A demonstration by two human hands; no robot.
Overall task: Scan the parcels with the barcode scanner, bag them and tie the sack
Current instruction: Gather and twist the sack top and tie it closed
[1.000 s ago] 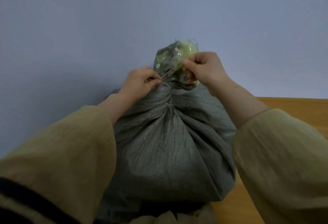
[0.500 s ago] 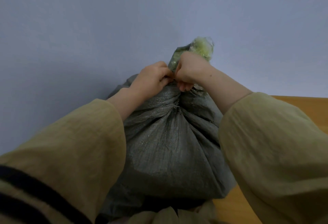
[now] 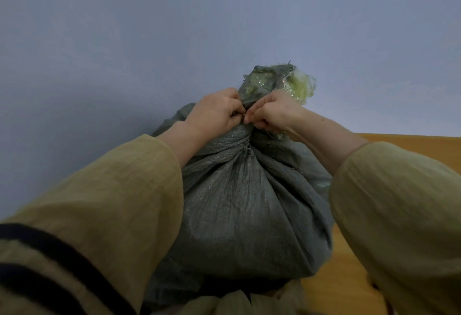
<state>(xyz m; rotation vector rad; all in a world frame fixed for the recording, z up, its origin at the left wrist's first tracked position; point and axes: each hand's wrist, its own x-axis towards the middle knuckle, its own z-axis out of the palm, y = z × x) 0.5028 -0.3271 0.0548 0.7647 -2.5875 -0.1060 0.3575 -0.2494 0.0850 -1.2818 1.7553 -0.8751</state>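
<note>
A full grey-green woven sack (image 3: 249,202) stands in front of me, its mouth gathered into a narrow neck. Above the neck the bunched top (image 3: 274,82) sticks up, showing a clear greenish plastic lining. My left hand (image 3: 214,112) and my right hand (image 3: 274,112) sit knuckle to knuckle at the neck, fingers curled tight and pinching something thin there. The tie itself is hidden between my fingers. No parcels or scanner are in view.
A wooden surface (image 3: 411,140) shows at the right behind the sack and again at the lower right. A plain pale blue wall (image 3: 174,40) fills the background. My wide olive sleeves cover the lower corners.
One second ago my hands were apart, drawing a thin tie out to either side of the neck. They have since come together and now touch at the neck.
</note>
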